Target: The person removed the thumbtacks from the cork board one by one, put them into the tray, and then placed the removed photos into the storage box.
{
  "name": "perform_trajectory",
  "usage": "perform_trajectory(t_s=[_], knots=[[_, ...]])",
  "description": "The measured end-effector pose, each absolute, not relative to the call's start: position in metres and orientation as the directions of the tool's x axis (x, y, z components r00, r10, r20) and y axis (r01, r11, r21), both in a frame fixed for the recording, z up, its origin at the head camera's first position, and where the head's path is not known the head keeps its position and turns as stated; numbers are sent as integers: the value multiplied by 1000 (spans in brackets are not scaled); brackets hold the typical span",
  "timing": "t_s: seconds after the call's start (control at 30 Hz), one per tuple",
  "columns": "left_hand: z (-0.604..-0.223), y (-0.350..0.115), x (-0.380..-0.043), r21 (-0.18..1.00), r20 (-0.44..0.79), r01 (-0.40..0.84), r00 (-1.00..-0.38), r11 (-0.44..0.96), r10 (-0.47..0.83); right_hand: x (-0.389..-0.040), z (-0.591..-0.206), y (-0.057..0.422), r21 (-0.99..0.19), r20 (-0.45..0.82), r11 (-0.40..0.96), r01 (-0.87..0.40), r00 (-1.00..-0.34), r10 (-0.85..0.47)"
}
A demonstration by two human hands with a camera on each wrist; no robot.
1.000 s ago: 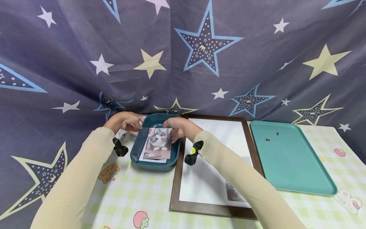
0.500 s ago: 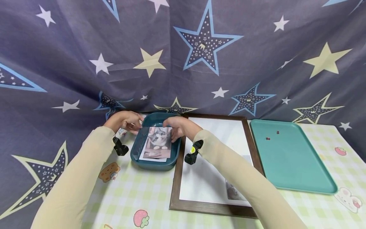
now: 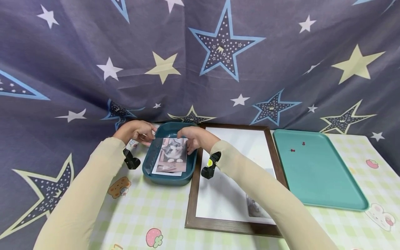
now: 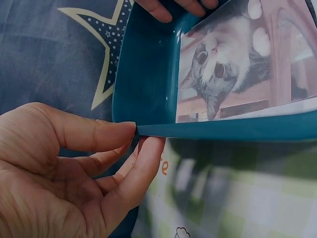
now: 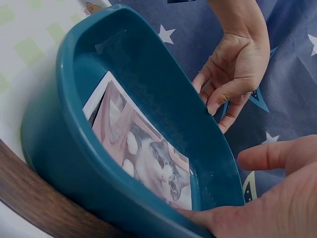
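A dark teal plastic tub (image 3: pixel 167 181) stands at the left on the table. In it lies a printed cat photo (image 3: pixel 172 154), over another white-edged print (image 5: pixel 96 101). My left hand (image 3: pixel 142 132) pinches the tub's rim at its left side, thumb on top and fingers beneath, as the left wrist view shows. My right hand (image 3: pixel 195 137) reaches over the opposite side, with fingers (image 4: pixel 156 9) extended inside the tub near the photo's edge. Its thumb (image 5: pixel 265 156) stands apart from them.
Right of the tub lies a brown-framed white board (image 3: pixel 225 180) with a grey picture (image 3: pixel 257 208) on it, partly under my right sleeve. A turquoise tray (image 3: pixel 325 173) with two red push pins (image 3: pixel 292 150) is farther right. A starry curtain (image 3: pixel 125 52) hangs behind the table.
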State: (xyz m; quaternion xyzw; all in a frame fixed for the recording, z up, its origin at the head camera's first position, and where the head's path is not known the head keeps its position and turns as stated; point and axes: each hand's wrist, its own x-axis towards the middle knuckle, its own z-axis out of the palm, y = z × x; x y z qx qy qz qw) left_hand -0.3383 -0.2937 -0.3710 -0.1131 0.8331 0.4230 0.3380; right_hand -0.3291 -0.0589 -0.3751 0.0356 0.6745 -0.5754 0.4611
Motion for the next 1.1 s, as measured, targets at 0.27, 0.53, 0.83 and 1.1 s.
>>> perform_trajectory(t_s=[0.27,0.53,0.83,1.1], knots=[[-370,-293,-338,626,-663,-481,-743,614,94,-329,-372,-59,-741,-668,352,571,-578,-468],[-370,-292,-337,626,-662,-474,-743,619,100,-328,-370,-58,-737,-673,355,576,-573,-468],[-366,-290,-335,629,-650,-458,-753,628,102,-324,-360,-53,-745,-666,374,553,-580,-469],[-369,-290,-335,631,-638,-451,-765,631,91,-318,-355,-45,-746,-663,389,541,-547,-512]])
